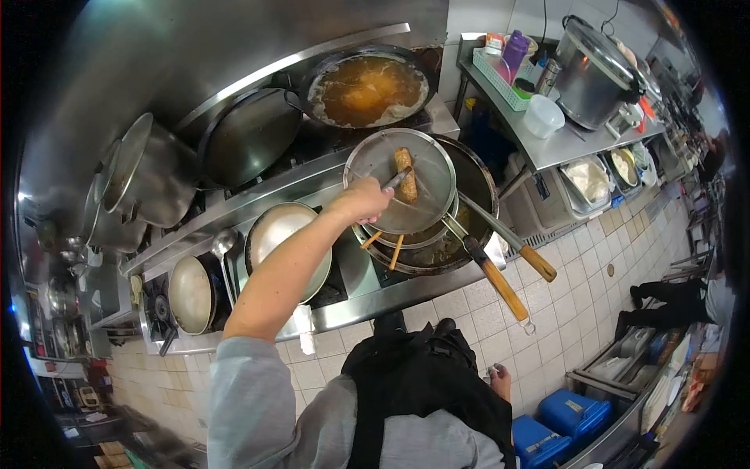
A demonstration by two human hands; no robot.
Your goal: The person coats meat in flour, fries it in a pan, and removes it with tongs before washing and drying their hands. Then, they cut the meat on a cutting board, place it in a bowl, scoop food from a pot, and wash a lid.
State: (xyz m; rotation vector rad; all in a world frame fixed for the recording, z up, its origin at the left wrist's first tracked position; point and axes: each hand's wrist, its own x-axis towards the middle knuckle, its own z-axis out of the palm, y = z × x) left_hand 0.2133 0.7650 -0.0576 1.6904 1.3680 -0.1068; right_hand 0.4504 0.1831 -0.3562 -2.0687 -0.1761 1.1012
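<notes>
Reaching over the stove, my left hand [362, 201] is closed round a short metal utensil, perhaps tongs. Its dark tip [402, 176] touches a browned, roll-shaped piece of food [405, 187] lying in a round mesh strainer [367, 160]. The strainer rests over a large wide pan [476, 176], with its wooden handle [504, 289] pointing towards the lower right. Two thin wooden sticks [396, 252] poke out beneath it. Low beside my body, my right hand [501, 381] has curled fingers round something pale that I cannot make out.
A wok of bubbling oil [367, 90] stands at the back, beside an empty dark wok [250, 137]. Pans [191, 293], a ladle [224, 242] and tall pots [152, 172] are at left. A steel side table [516, 125] holds a cooker [594, 74]. Another person's legs [664, 301] show at right.
</notes>
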